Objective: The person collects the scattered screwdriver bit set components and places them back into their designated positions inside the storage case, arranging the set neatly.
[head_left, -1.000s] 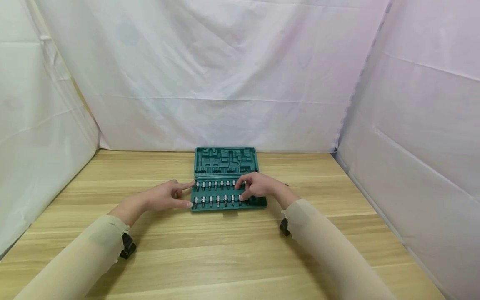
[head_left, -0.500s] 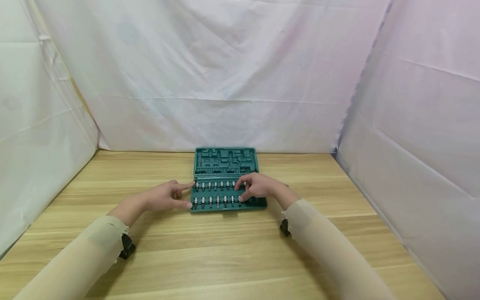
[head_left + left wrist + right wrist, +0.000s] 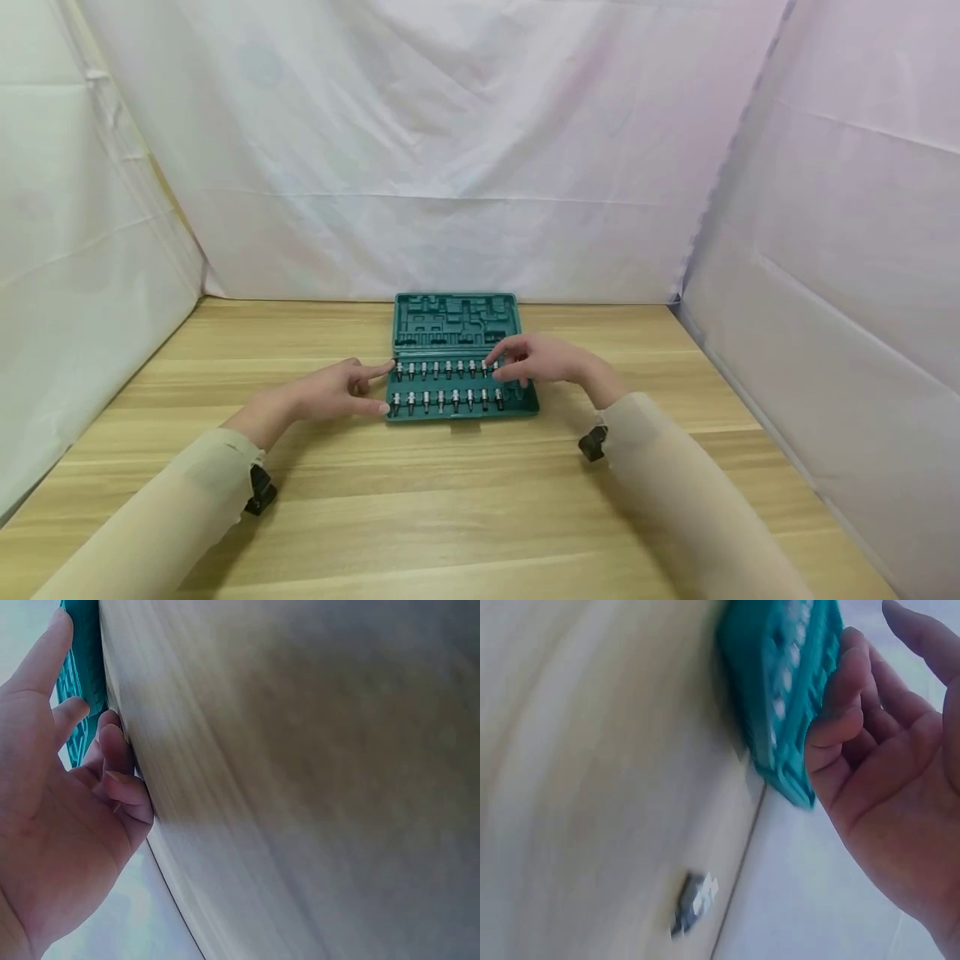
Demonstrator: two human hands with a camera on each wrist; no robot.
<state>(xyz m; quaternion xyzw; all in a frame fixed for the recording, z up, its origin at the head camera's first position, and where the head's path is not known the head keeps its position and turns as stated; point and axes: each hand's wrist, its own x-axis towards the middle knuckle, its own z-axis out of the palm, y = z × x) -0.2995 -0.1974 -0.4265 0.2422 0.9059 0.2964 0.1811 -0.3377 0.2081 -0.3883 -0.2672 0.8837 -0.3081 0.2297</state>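
Observation:
A green tool case (image 3: 455, 387) lies open on the table, two rows of metal bit sockets (image 3: 441, 402) seated in its near half. At its left edge, my left hand (image 3: 330, 393) rests straight index finger and thumb against the two left corners of that half; the other fingers are bent. Over the right end of the back row hovers my right hand (image 3: 547, 360), thumb and fingers apart and nothing between them. In the right wrist view its palm and spread thumb show beside the case. A loose bit socket (image 3: 694, 902) lies on the table there, hidden behind my right hand in the head view.
The case's lid (image 3: 456, 321), with moulded recesses, lies back toward the rear curtain (image 3: 442, 167). White side curtains (image 3: 832, 250) enclose the wooden table (image 3: 420, 500). Black wrist devices (image 3: 260, 490) are strapped under both sleeves.
My right hand has lifted off the right end of the front row and moved back and right, uncovering the sockets there. My left hand keeps its place at the case's left edge.

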